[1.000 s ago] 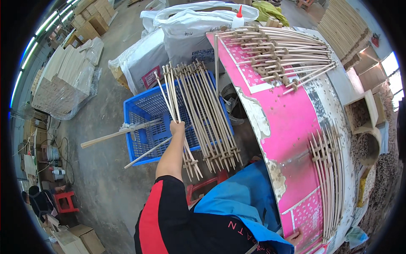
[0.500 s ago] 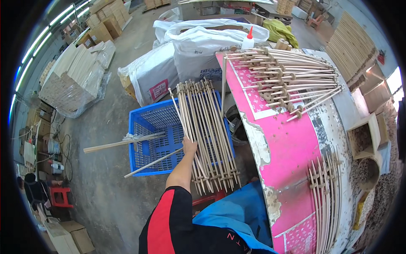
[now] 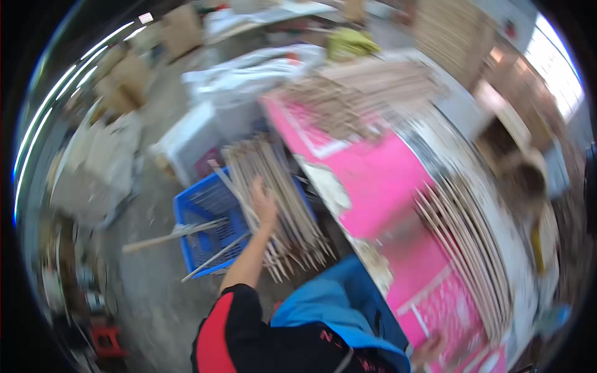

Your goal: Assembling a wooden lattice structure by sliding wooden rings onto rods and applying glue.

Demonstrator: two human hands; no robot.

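Observation:
My left hand [image 3: 265, 204] rests over a bundle of long, pale wooden rods [image 3: 277, 180] lying across a blue plastic basket [image 3: 185, 214]. Its fingers look stretched out and apart, and one rod slants off to the left beside them. At the lower edge, my right hand [image 3: 429, 351] is low over the pink-covered tabletop [image 3: 390, 174]. Motion smears its fingers, so what they hold, if anything, does not show. Closest to it is a second row of wooden rods [image 3: 466, 255] on the table's right part.
More rods with small wooden discs [image 3: 348, 99] are piled at the table's far end. Two loose sticks [image 3: 168, 235] jut leftward from the basket. White wrapped packages [image 3: 193, 133] stand behind it. A wooden box [image 3: 500, 137] is on the right, and a red stool [image 3: 109, 340] at lower left.
The view has swung to the right and blurred. My left hand has loosened from the rod it gripped and sits farther up the bundle. My right hand has come into view at the lower edge.

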